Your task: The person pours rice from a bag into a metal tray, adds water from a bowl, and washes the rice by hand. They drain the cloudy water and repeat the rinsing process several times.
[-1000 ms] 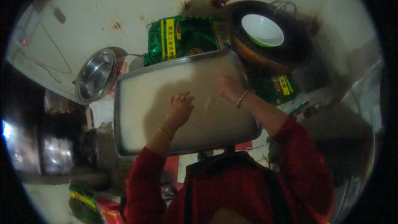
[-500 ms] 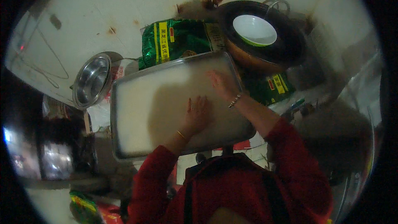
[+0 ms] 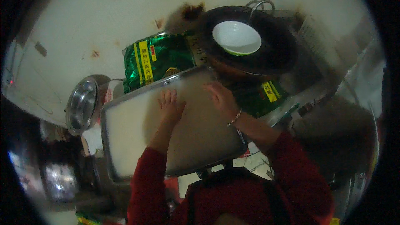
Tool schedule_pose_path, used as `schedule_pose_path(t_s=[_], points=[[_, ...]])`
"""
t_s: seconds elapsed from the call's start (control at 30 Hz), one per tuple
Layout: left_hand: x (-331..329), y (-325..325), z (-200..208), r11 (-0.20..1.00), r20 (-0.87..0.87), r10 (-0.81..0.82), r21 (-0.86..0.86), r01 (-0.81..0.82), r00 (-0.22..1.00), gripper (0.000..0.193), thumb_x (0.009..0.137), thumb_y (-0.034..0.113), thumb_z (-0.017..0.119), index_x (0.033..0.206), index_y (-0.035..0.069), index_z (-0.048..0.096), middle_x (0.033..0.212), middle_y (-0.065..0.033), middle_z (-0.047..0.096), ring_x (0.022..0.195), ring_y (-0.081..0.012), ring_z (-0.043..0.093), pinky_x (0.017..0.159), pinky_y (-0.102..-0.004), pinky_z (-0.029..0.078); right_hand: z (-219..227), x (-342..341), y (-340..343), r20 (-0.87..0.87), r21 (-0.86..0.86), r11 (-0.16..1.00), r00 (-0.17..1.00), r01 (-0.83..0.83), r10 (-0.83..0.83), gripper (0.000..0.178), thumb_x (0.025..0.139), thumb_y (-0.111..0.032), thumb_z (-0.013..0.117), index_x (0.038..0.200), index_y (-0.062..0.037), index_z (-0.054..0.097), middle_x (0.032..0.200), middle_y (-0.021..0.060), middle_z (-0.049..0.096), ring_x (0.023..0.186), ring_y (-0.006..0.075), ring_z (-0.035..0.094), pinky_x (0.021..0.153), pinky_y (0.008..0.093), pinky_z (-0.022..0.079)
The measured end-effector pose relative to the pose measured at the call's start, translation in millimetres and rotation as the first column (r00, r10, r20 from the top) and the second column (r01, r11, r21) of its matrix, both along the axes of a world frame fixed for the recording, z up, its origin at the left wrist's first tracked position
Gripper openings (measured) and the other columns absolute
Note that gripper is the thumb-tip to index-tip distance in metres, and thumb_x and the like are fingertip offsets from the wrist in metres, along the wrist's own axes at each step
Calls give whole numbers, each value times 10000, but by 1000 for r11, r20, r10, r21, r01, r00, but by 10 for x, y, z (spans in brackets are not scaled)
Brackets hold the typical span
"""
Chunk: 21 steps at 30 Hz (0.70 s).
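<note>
A rectangular metal tray (image 3: 105, 141) lies in front of me, filled with a smooth pale layer (image 3: 125, 137); whether it is grain, powder or liquid I cannot tell. My left hand (image 3: 170, 106) is over the tray's far middle, palm down with fingers spread, touching or just above the pale layer. Near the right end, my right hand (image 3: 221, 99) is over the same layer, its fingers stretched toward the far left and somewhat blurred. Neither hand shows anything held. A beaded bracelet (image 3: 235, 118) circles my right wrist.
Behind the tray lies a shiny green and yellow bag (image 3: 164, 58), and another green part (image 3: 260, 98) shows at the right. A dark round pan (image 3: 275, 54) holds a white bowl (image 3: 236, 37). At the left, a metal basin (image 3: 82, 105) leans tilted.
My left hand has moved away from me toward the tray's far rim, its fingers spreading wider. My right hand stays near the right end. The whole view has shifted slightly.
</note>
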<state>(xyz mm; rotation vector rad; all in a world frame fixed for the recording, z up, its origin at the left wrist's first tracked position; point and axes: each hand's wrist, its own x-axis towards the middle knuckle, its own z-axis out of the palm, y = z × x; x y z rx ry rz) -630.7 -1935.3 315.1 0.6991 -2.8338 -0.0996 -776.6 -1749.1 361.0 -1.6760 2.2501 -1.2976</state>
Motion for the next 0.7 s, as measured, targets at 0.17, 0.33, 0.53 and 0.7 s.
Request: schedule_pose_path(t_s=[0.17, 0.33, 0.53, 0.7], points=[[-5, 538, 337, 640, -522, 334, 737, 218, 785, 486, 922, 354, 439, 1308, 63, 385, 1238, -116, 461, 1180, -238, 412, 952, -383, 350, 81, 268, -321, 195, -286, 957, 975, -47, 106, 483, 850, -135, 502, 1312, -71, 379, 1337, 143, 406, 1271, 306, 331, 1057, 378, 242], [6, 1016, 437, 388, -514, 384, 844, 371, 767, 407, 925, 310, 452, 1242, 54, 445, 1134, -70, 514, 1087, -167, 473, 889, -307, 407, 187, 618, -683, 446, -325, 939, 857, -113, 258, 504, 907, -322, 435, 1359, -124, 338, 1421, 154, 283, 1332, 301, 228, 1014, 415, 314], [96, 1005, 456, 461, -422, 325, 852, 248, 847, 375, 908, 329, 477, 1166, 59, 517, 1062, -59, 572, 1077, -203, 491, 908, -338, 404, 145, 461, -623, 354, 3, 944, 883, -329, 307, 501, 907, -394, 417, 1303, -89, 416, 1256, 184, 488, 1165, 335, 460, 970, 433, 354], [552, 586, 593, 993, -117, 31, -108, -44, 993, 276, 884, 309, 502, 929, 54, 595, 928, -93, 631, 928, -300, 552, 808, -398, 445, 107, 101, 3, 106, 239, 941, 970, -240, 221, 343, 786, -205, 611, 1092, -57, 559, 1044, 200, 567, 925, 359, 561, 785, 425, 457]])
